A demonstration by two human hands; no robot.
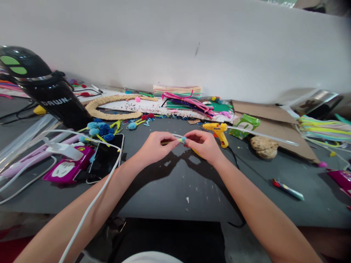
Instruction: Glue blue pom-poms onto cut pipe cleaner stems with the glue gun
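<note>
Just above the middle of the table, my left hand (pixel 161 146) and my right hand (pixel 203 144) meet fingertip to fingertip. My left thumb and forefinger are closed on the end of a yellow pipe cleaner (pixel 179 140). The right fingers pinch a small light blue fuzzy tuft (pixel 183 140) at its tip. Part of both pieces is hidden by the fingers. A yellow hot glue gun (pixel 218 132) lies close behind my right hand. Left of my hands are finished-looking stems with blue fuzzy balls (pixel 102 130) on yellow pipe cleaners.
A black bottle (pixel 55 95), magenta power strip (pixel 68 166) and phone (pixel 106 159) occupy the left. A white cable crosses my left forearm. Behind are a beige wrapped ring (pixel 93 109) and pink pipe cleaners (pixel 189 102). Cardboard (pixel 290 140), a stone-like lump (pixel 264 147) and a lighter (pixel 287 190) lie right.
</note>
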